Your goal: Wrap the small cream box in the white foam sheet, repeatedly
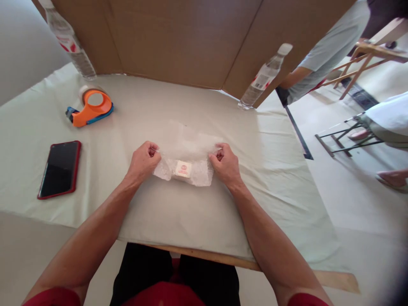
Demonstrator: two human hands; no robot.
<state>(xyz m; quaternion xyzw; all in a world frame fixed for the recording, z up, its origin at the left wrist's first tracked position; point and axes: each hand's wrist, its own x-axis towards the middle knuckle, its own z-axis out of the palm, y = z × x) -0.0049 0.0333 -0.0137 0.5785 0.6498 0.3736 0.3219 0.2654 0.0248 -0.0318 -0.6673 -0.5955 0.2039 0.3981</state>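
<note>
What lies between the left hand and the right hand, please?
In the head view, the wrap lies between the left hand and the right hand, with the red-printed block about midway.

Red print (184,168) on the small box (182,171) and 2 bottle labels (69,43) (263,77) is illegible.

Soft, fairly bright light spreads across the table (277,199), leaving faint, diffuse shadows. The floor (344,208) at the right glares palest, nearly washed out, while the cardboard (178,38) looks duller. Wide-angle distortion tilts the left bottle (68,40) and stretches the edges; the lower right corner darkens into blur. Lettering on the small block (184,168) is too soft to read.
</note>
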